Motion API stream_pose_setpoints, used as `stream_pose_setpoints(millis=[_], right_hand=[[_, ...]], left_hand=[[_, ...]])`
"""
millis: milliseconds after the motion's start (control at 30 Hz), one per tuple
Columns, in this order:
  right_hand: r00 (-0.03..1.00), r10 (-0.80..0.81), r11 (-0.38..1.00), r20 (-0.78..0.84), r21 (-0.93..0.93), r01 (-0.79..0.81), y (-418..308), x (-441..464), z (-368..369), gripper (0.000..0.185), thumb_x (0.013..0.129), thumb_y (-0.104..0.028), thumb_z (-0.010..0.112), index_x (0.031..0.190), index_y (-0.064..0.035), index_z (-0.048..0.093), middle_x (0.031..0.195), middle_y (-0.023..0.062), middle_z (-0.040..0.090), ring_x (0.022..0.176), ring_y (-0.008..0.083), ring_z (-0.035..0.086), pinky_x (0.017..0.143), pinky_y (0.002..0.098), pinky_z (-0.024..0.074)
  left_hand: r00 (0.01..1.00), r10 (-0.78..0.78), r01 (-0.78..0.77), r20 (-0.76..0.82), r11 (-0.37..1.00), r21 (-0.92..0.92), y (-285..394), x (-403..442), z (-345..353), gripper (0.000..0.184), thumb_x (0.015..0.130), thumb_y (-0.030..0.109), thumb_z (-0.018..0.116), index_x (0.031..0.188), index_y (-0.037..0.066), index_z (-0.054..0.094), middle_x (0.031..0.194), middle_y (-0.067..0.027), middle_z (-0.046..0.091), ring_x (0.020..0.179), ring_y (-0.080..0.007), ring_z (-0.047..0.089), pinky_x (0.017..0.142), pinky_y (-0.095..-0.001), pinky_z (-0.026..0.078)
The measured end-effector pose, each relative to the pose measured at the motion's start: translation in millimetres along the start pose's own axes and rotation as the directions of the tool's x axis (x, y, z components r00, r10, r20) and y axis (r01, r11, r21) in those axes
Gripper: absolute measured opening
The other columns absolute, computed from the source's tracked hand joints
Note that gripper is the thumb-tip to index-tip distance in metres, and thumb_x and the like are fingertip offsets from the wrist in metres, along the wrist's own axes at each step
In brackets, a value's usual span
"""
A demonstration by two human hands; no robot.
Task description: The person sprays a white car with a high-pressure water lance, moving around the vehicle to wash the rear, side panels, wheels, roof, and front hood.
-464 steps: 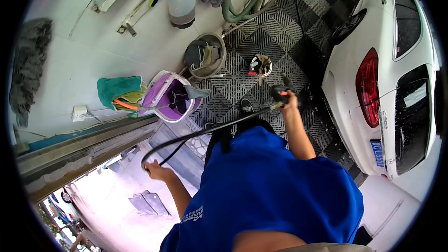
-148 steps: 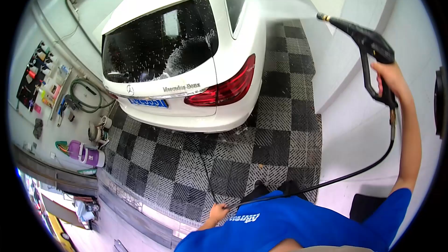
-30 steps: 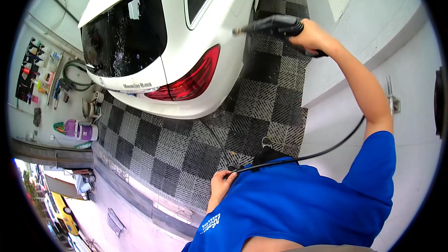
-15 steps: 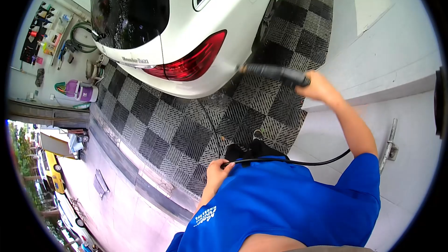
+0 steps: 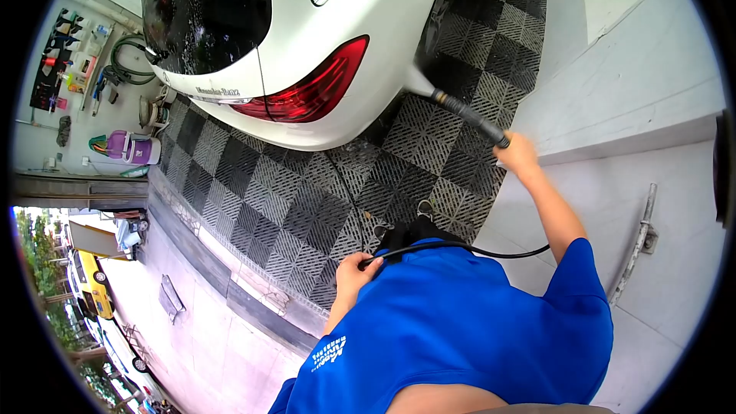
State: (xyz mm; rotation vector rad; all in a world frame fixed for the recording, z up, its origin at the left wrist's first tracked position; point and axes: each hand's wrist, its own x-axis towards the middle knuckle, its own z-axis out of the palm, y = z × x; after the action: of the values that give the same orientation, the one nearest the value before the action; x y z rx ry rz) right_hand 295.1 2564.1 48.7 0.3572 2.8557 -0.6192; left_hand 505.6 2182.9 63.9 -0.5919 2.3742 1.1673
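Note:
My right hand (image 5: 517, 153) is wrapped round the rear end of a black pressure washer gun (image 5: 471, 120), held out in front of me. White spray leaves its nozzle toward the lower rear corner of a white car (image 5: 391, 38), beside the wheel. The red tail light (image 5: 314, 88) lies left of the spray. Close to my waist, my left hand (image 5: 358, 270) is closed on a black hose (image 5: 452, 244), which runs across my front toward my right side. Farther on, the hose trails down to the floor and along it toward the car.
Black and grey grid tiles (image 5: 299, 199) cover the floor. A wall (image 5: 613, 92) borders my right side, with a metal bar (image 5: 636, 241) on it. Across the bay are a purple bucket (image 5: 138, 148), a coiled green hose (image 5: 130, 61) and a tool rack (image 5: 54, 69).
My right hand has lowered slightly and turned the gun, so its nozzle points farther up toward the wheel. Spray now shows clearly. My left hand still grips the hose.

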Motion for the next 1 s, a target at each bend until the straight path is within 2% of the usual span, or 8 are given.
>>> stream_pose_setpoints(millis=[100,200,433,533,767,833,900,1000], right_hand=[[0.967,-0.179,0.984,0.179,0.047,0.173,11.2,-12.9,50.3,0.026,0.069,-0.029,0.067,0.086,-0.0087,0.066,0.079,0.0196,0.067,0.082,0.039,0.065,0.074,0.0462,0.051],[0.901,-0.168,0.985,0.399,0.109,0.136,-2.5,-19.8,73.2,0.028,0.067,-0.03,0.067,0.084,-0.0087,0.069,0.08,0.019,0.068,0.083,0.0386,0.065,0.076,0.0446,0.0514],[0.99,0.08,0.994,0.113,0.068,-0.088,27.3,33.2,125.3,0.029,0.073,-0.025,0.069,0.096,-0.0084,0.067,0.087,0.0188,0.068,0.087,0.0368,0.065,0.076,0.046,0.0506],[0.987,0.094,0.994,0.127,0.05,-0.101,31.0,38.0,138.8,0.028,0.074,-0.025,0.069,0.096,-0.0071,0.065,0.085,0.0186,0.068,0.086,0.0363,0.065,0.074,0.0459,0.0506],[0.873,-0.106,0.992,0.477,0.117,0.057,8.2,6.0,176.1,0.032,0.069,-0.033,0.068,0.097,-0.0175,0.071,0.084,0.0128,0.07,0.083,0.0334,0.066,0.076,0.0442,0.0521],[0.871,-0.076,0.994,0.484,0.103,0.029,12.6,10.7,186.2,0.03,0.07,-0.032,0.068,0.095,-0.0166,0.071,0.083,0.0126,0.07,0.082,0.0323,0.067,0.076,0.0438,0.0525],[0.9,-0.003,0.997,0.437,0.07,-0.03,27.0,25.9,189.5,0.029,0.07,-0.032,0.068,0.094,-0.0157,0.071,0.083,0.0127,0.07,0.082,0.0323,0.067,0.076,0.044,0.0526],[0.959,0.121,0.991,0.258,0.029,-0.133,47.3,46.9,172.9,0.026,0.076,-0.027,0.068,0.098,-0.0135,0.07,0.088,0.0124,0.07,0.085,0.0309,0.067,0.079,0.0426,0.0537]], left_hand=[[1.0,0.021,-0.021,-0.015,1.0,-0.005,-0.1,-2.4,0.3,0.029,0.078,0.025,0.077,0.09,0.0,0.07,0.077,-0.0109,0.067,0.07,-0.0179,0.063,0.065,-0.0311,0.048],[0.995,0.054,-0.055,-0.078,0.998,-0.013,-4.6,-3.7,1.3,0.032,0.077,0.033,0.077,0.088,0.004,0.071,0.077,-0.0115,0.067,0.071,-0.0214,0.064,0.066,-0.0322,0.05],[0.99,-0.03,0.029,-0.139,1.0,-0.011,-23.4,-21.3,1.6,0.03,0.078,0.03,0.077,0.089,0.002,0.071,0.08,-0.013,0.067,0.072,-0.0228,0.064,0.067,-0.0335,0.05],[0.981,-0.052,0.045,-0.187,0.998,-0.041,-28.0,-25.1,3.5,0.029,0.079,0.028,0.076,0.09,0.002,0.07,0.079,-0.0131,0.067,0.071,-0.022,0.064,0.067,-0.0328,0.049],[0.978,-0.13,0.119,-0.162,0.99,-0.076,-20.0,-20.9,5.6,0.028,0.08,0.027,0.076,0.09,0.002,0.07,0.076,-0.012,0.068,0.069,-0.021,0.065,0.066,-0.0318,0.049],[0.984,-0.096,0.091,-0.151,0.995,-0.04,-16.9,-16.2,4.8,0.028,0.08,0.027,0.076,0.09,0.001,0.07,0.075,-0.0119,0.068,0.068,-0.0207,0.065,0.066,-0.0318,0.049],[0.982,-0.093,0.084,-0.166,0.995,-0.057,-7.8,-18.2,4.4,0.021,0.083,0.017,0.074,0.089,-0.002,0.068,0.067,-0.004,0.063,0.064,-0.008,0.055,0.059,-0.0265,0.045],[0.983,-0.112,0.107,-0.146,0.993,-0.043,-4.1,-15.4,1.9,0.023,0.084,0.019,0.074,0.09,-0.003,0.068,0.067,-0.0035,0.063,0.064,-0.0072,0.054,0.058,-0.026,0.045]])
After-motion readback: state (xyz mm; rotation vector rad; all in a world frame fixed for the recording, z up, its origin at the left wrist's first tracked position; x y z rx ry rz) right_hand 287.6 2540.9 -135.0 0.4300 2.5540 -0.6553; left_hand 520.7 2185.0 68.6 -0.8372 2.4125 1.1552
